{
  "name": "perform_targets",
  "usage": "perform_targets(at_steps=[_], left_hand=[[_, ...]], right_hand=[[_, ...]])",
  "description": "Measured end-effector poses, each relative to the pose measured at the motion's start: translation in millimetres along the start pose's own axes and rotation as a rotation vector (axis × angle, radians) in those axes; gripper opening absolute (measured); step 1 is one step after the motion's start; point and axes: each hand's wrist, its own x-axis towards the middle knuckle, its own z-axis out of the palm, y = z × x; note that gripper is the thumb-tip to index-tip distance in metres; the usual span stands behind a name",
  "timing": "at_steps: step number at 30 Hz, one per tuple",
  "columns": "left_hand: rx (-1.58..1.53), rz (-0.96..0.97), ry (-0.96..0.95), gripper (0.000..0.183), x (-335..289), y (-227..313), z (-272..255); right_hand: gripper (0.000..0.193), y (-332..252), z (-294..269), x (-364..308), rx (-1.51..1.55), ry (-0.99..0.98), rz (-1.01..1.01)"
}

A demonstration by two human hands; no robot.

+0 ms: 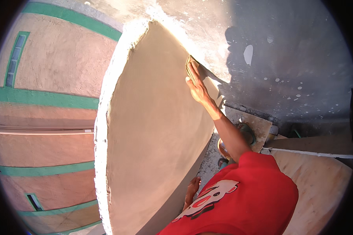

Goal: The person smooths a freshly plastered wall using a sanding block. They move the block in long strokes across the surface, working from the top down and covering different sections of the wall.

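Far left of both hands, a rough pink wall [55, 62] carries painted green bands [47, 103]. Nearer, left of the right hand, stands a broad, curved-looking plastered slab [153, 117]; its matte beige face looks largely smoothed, while its sunlit left edge [101, 129] is ragged and seems unfinished. Low down, the left hand [191, 190] shows partly beside the slab; whether it grips anything I cannot tell. Above and right of it, the right hand [199, 88] grasps a tan pad [188, 67], perhaps sponge or folded cloth, flat against the slab's upper right edge. Right of that hand is a grey, white-flecked wall [290, 58].
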Motion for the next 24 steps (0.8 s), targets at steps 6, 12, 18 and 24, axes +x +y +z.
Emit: perform_targets(at_steps=[6, 12, 18, 24], left_hand=[[-0.048, 0.058, 0.031, 0.053, 8.6, -19.4, 2.8], [-0.05, 0.036, 0.043, 0.049, 17.5, -35.5, 8.6], [-0.06, 0.139, 0.124, 0.052, 24.9, -57.1, 27.1], [-0.079, 0.07, 0.082, 0.049, 18.5, -40.0, 23.9]], right_hand=[[0.064, -113.2, 21.5, 50.4, -0.125, 0.039, -0.204], [0.067, -165.8, 24.3, 70.9, -0.293, 0.02, -0.103], [0.072, -162.4, 16.8, 80.0, -0.455, -0.05, 0.027], [0.071, -180.9, 4.6, 67.9, -0.346, -0.2, 0.254]])
